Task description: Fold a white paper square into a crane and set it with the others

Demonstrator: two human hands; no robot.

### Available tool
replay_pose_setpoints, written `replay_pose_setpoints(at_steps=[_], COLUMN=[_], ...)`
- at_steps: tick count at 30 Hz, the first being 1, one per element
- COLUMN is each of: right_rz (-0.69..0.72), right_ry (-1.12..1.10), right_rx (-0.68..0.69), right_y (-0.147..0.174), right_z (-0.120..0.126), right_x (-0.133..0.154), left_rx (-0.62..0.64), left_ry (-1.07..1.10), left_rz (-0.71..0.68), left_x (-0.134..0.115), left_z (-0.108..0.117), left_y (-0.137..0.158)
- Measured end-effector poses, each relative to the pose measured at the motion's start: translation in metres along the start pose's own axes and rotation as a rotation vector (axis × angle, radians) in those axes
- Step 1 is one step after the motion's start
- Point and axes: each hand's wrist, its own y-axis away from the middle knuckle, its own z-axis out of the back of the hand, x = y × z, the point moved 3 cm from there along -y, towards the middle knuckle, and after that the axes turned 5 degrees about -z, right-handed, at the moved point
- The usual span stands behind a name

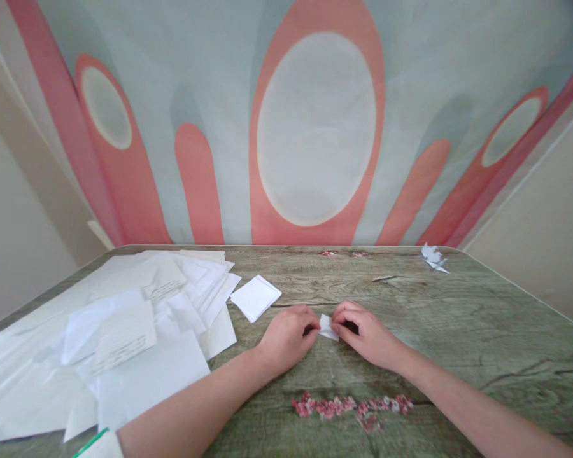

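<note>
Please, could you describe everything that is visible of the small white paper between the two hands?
The small white paper is a plain, angular piece. The left hand and right hand hold it from opposite sides and partly cover it, so its full outline is hidden. It is on or just above the wood-grained table; I cannot tell which. Any folds are too small to discern.

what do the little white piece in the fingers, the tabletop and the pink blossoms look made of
Little white piece: probably paper, matt, thin with crisp edges.
Tabletop: wood-look, dull, with grey-brown grain and cracks; real wood or printed covering, I can't tell.
Pink blossoms: perhaps printed, as they look flat.
</note>
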Motion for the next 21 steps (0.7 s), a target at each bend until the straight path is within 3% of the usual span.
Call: replay_pose_setpoints(at_steps=[21], right_rz=[0.004], right_ry=[-0.032], right_rx=[0.038], right_y=[0.0002], right_z=[0.0002], right_x=[-0.0032], left_rx=[0.049], left_ry=[-0.093], left_rz=[-0.048], left_x=[-0.0023], left_z=[0.0017], left_y=[0.0006])
